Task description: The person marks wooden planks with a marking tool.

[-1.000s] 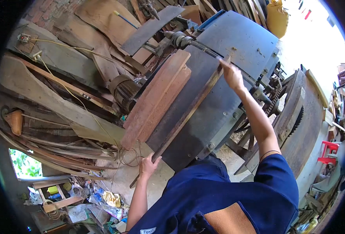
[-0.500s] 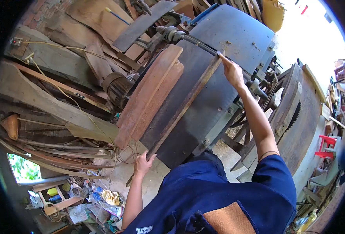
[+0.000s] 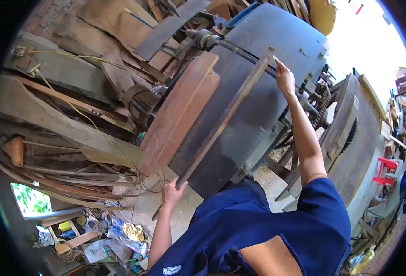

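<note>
Gripping a slender, straight, mottled wooden strip (image 3: 222,124), left hand (image 3: 171,194) (right hand's (image 3: 285,81) hold unclear).

Dk metal tbl (image 3: 253,126) carries reddish planks (image 3: 177,110) & wood strip (image 3: 226,117).

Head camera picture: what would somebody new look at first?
Probably the long wooden strip slanting across the dark machine table, its near part in the left hand. Beside it, towards picture left, lie reddish boards. A bright red stool stands out near the picture's right edge.
</note>
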The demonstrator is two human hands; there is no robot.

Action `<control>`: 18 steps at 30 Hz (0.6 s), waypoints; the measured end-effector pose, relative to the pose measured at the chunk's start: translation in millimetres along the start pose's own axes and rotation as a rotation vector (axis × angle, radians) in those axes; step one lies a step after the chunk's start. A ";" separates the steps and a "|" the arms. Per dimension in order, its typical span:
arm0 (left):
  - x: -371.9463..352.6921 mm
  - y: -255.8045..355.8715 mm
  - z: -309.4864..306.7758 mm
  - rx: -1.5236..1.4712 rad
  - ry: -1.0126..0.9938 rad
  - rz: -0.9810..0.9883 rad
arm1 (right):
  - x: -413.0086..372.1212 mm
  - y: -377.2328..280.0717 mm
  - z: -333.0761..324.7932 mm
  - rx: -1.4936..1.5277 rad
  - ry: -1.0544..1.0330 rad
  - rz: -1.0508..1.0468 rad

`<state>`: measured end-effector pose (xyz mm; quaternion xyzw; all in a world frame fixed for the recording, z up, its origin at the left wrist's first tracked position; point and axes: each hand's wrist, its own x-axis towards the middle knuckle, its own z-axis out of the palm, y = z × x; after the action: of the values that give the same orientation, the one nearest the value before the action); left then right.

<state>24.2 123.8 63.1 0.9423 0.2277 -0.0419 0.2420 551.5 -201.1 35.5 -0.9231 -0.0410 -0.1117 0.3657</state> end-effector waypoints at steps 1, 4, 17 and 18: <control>-0.9 0.0 0.9 0.015 0.013 -0.004 | -15.5 -8.5 -6.2 0.014 -0.014 -0.083; 1.4 5.5 -3.1 -0.101 -0.084 -0.036 | -66.9 -16.0 -13.6 -0.028 0.039 -0.250; -5.4 15.6 3.4 -0.350 -0.234 -0.341 | -180.7 -38.1 -20.0 0.684 0.254 0.278; -6.4 15.9 1.9 -0.364 -0.225 -0.374 | -183.3 -37.5 -20.2 0.754 0.250 0.311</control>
<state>25.7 108.0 69.6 0.8144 0.3732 -0.1486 0.4189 363.9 -186.5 31.5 -0.6994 0.1055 -0.1435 0.6922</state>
